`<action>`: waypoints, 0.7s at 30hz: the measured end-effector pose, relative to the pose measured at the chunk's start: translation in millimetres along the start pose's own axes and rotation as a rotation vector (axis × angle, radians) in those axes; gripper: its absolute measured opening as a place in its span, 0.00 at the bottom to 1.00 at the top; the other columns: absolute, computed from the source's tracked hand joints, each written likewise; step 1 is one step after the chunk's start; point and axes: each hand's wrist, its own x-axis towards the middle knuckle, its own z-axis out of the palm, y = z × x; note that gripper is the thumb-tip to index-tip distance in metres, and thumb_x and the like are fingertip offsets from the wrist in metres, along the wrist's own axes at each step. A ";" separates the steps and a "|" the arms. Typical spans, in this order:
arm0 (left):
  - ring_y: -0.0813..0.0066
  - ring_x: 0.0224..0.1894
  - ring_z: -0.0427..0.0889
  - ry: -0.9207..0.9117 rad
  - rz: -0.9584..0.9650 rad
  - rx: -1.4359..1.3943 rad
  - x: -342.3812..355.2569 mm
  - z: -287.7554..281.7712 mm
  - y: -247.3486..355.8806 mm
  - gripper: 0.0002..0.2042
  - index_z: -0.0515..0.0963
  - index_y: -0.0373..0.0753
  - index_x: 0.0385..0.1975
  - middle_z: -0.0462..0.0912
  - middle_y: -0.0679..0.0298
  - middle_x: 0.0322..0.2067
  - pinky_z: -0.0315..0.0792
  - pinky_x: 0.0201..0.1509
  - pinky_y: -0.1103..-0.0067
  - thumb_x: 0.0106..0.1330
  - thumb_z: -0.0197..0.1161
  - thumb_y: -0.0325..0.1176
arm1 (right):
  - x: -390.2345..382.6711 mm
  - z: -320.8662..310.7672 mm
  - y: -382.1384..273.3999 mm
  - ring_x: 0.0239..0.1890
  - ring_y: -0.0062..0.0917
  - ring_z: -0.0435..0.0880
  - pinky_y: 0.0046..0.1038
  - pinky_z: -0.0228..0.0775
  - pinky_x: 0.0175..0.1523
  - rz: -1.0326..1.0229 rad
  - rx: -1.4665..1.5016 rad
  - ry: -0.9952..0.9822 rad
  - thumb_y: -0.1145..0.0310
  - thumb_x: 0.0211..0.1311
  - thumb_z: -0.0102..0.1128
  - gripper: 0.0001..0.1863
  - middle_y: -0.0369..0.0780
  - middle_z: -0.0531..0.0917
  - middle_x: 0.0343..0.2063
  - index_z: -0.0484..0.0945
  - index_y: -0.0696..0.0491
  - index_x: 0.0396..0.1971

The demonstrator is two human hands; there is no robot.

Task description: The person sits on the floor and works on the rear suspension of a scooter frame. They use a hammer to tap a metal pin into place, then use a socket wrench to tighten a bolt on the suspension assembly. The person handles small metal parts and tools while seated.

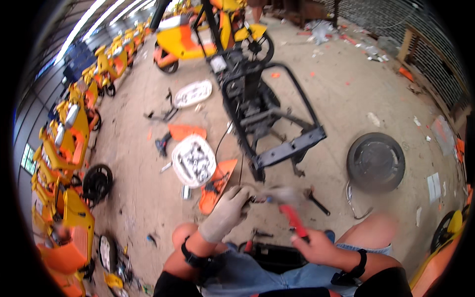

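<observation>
My left hand [225,213], in a pale glove, is closed on a small metal part [258,199] above my lap, its detail unclear. My bare right hand [312,246] grips a red-handled tool [294,220]; its head is smeared by motion beside that part. Below my hands lies a black tool case [271,255]. A black wrench [319,203] is on the floor just beyond my right hand. In front of me stands a bare black scooter frame [311,133]. A white tray [193,182] of small hardware sits to the left of it, by orange panels [208,200].
A loose wheel [376,161] lies to the right, a second white tray [193,89] farther back. A yellow scooter [183,39] stands behind the frame, rows of others [74,123] along the left. Litter [376,54] is scattered near a dark slatted wall [425,64] at right.
</observation>
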 end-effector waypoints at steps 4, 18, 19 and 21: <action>0.85 0.13 0.57 0.218 -0.178 -0.231 -14.8 -1.6 30.0 0.10 0.69 0.45 0.35 0.63 0.73 0.18 0.51 0.15 0.84 0.75 0.50 0.42 | 6.2 9.1 25.3 0.12 0.29 0.78 0.31 0.74 0.21 0.612 -0.095 -0.366 0.46 0.68 0.53 0.27 0.43 0.79 0.15 0.77 0.59 0.28; 0.84 0.15 0.59 0.027 -0.182 -0.276 -16.4 14.2 26.2 0.10 0.70 0.43 0.37 0.64 0.72 0.19 0.54 0.17 0.84 0.76 0.50 0.42 | -12.6 -6.6 -12.6 0.21 0.24 0.78 0.30 0.68 0.29 -0.231 0.086 0.125 0.59 0.67 0.60 0.16 0.40 0.75 0.17 0.75 0.57 0.27; 0.84 0.14 0.59 0.073 -0.177 -0.234 -16.4 13.5 29.8 0.10 0.70 0.43 0.37 0.64 0.72 0.19 0.54 0.16 0.84 0.76 0.50 0.42 | -9.6 -4.0 -16.8 0.22 0.27 0.80 0.33 0.68 0.31 -0.123 0.004 0.131 0.58 0.67 0.60 0.17 0.42 0.73 0.17 0.74 0.57 0.26; 0.83 0.14 0.59 0.168 -0.172 -0.156 -18.5 10.7 34.4 0.10 0.71 0.42 0.37 0.64 0.72 0.18 0.54 0.15 0.83 0.75 0.51 0.41 | 3.3 -3.1 -2.6 0.20 0.31 0.81 0.36 0.71 0.28 0.127 -0.063 -0.100 0.52 0.68 0.56 0.21 0.43 0.76 0.16 0.76 0.58 0.29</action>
